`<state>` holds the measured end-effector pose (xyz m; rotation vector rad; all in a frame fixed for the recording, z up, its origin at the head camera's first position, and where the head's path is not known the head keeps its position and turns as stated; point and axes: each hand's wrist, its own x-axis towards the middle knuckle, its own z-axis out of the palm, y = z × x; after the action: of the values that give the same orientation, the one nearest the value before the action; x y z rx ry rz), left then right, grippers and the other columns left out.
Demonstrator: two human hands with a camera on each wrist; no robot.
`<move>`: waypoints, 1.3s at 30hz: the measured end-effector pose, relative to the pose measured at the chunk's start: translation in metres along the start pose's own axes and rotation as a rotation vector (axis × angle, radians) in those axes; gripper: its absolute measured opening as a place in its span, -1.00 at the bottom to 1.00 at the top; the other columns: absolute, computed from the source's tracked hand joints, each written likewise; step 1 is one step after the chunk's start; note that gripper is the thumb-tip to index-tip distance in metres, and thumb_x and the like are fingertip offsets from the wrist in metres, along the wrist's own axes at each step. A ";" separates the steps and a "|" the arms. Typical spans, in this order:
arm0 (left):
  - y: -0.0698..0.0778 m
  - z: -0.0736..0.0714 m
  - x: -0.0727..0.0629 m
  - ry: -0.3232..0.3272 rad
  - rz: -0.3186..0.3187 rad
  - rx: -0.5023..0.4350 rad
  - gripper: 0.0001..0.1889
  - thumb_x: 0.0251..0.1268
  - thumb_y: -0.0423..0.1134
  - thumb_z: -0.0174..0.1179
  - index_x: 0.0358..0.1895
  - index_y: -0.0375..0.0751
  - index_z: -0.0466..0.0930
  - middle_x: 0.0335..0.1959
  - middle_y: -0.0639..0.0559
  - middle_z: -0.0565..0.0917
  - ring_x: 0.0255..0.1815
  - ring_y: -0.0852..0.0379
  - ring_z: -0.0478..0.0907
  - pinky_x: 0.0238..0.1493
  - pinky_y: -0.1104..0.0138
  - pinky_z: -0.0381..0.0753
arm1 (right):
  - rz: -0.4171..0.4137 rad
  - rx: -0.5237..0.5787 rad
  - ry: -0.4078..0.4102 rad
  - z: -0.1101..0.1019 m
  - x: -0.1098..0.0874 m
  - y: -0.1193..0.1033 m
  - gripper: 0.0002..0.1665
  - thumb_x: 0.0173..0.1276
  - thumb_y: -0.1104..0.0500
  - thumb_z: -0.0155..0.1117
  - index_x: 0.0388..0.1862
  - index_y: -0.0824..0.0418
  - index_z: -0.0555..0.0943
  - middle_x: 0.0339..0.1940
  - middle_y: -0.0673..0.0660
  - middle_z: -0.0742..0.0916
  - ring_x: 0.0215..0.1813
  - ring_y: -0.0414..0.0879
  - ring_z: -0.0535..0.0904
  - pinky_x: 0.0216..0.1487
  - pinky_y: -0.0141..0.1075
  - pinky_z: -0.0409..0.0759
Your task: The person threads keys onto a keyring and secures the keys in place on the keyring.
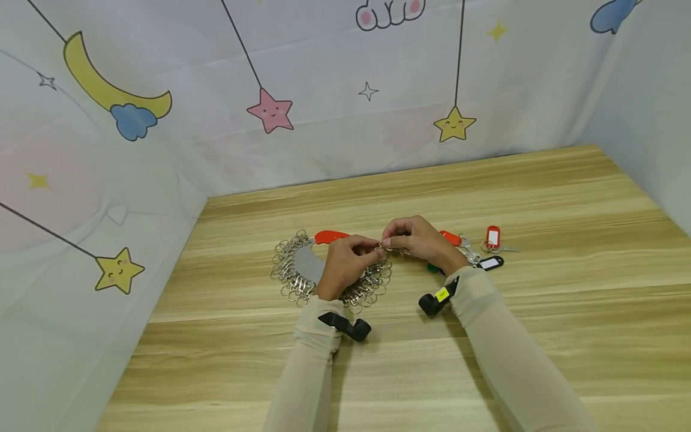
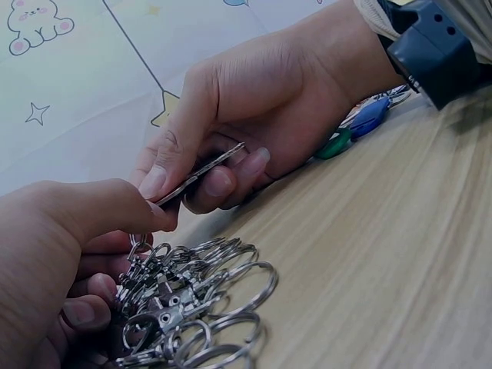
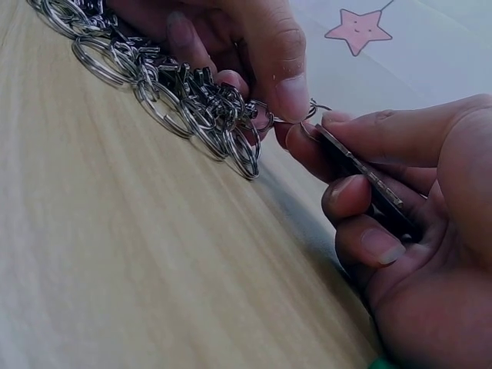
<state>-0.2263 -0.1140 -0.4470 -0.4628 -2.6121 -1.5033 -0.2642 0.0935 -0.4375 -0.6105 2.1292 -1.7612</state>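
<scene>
My left hand pinches a small metal split ring between thumb and index finger. Facing it, my right hand grips a key with a black piece against it; the fingers partly hide both. In the right wrist view the key's near end meets the ring, but whether it is threaded on cannot be made out. Under and beside my left hand lies a curved grey plate with a red handle. Many clips with rings fringe its edge, close to my left fingers.
Right of my right hand lie a red key tag with a ring and key, a black tag, and an orange-red tag. Blue and green tags sit by my right wrist. A printed curtain stands behind the wooden table.
</scene>
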 end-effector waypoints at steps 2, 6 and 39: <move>0.000 0.000 0.000 -0.003 -0.005 -0.001 -0.80 0.22 -0.21 0.45 -0.10 -0.12 0.80 -0.38 0.16 0.73 -0.40 0.18 0.63 -0.34 0.29 0.60 | -0.002 0.001 -0.002 0.000 0.000 0.000 -0.84 0.44 0.21 0.33 -0.20 0.33 0.68 -0.34 0.27 0.69 -0.46 0.01 0.46 -0.45 -0.24 0.46; 0.000 0.000 0.000 -0.005 -0.011 -0.002 -0.81 0.24 -0.21 0.44 -0.10 -0.12 0.80 -0.37 0.16 0.73 -0.40 0.18 0.63 -0.33 0.28 0.61 | -0.001 0.000 -0.006 0.000 0.000 0.001 -0.85 0.44 0.22 0.34 -0.20 0.32 0.68 -0.34 0.27 0.69 -0.46 0.02 0.46 -0.45 -0.23 0.46; -0.003 0.001 0.001 0.071 0.160 0.050 -0.84 0.21 -0.44 0.33 -0.18 -0.21 0.80 -0.37 0.00 0.58 -0.48 0.11 0.46 -0.40 0.25 0.48 | -0.113 -0.531 0.198 0.000 0.006 0.000 -0.93 0.31 0.22 0.48 -0.25 0.15 0.74 -0.26 0.03 0.71 -0.14 0.01 0.52 -0.05 -0.07 0.47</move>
<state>-0.2278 -0.1148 -0.4499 -0.5862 -2.4867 -1.3759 -0.2694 0.0909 -0.4368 -0.7180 2.7787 -1.3449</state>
